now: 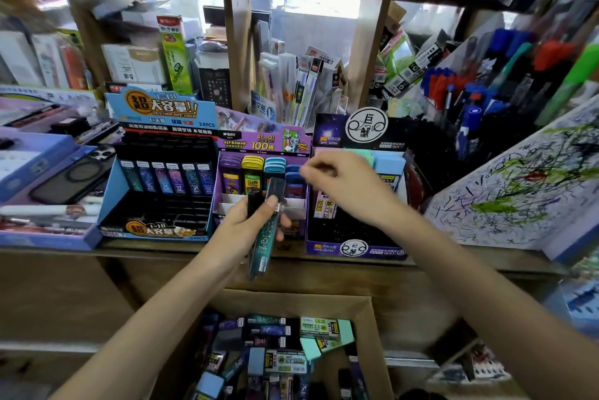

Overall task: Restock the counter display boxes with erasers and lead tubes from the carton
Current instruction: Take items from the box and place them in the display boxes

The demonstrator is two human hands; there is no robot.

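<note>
1. The purple display box (259, 143) on the bench (453, 262) reads "ULTRAMAN", "0.7mm HB", "100根" and "SUPER POWER". Its back rows hold purple, yellow and blue cases.
2. Just left of it, a blue display box (162, 111) reads "超大容量!!", "1=10" and "24PCS", with one row of dark tubes.
3. Just right of it, a dark display box (353, 249) with a round emblem holds pastel erasers (385, 160).
4. In front of the purple box, the left hand (249, 224) reaches up from the lower left. Its grip is curled round a few lead tubes (267, 237), a teal one foremost, with the thumb across it.
5. Over the purple box's right edge, the right hand (337, 182) hovers palm down with fingertips drawn together. Blur hides whether this grip pinches anything.
6. Below the purple box, an open carton (369, 318) holds loose erasers (324, 328) and more tubes.
7. Far left lies a phone (71, 179); far right, a scribbled pad (518, 189).
</note>
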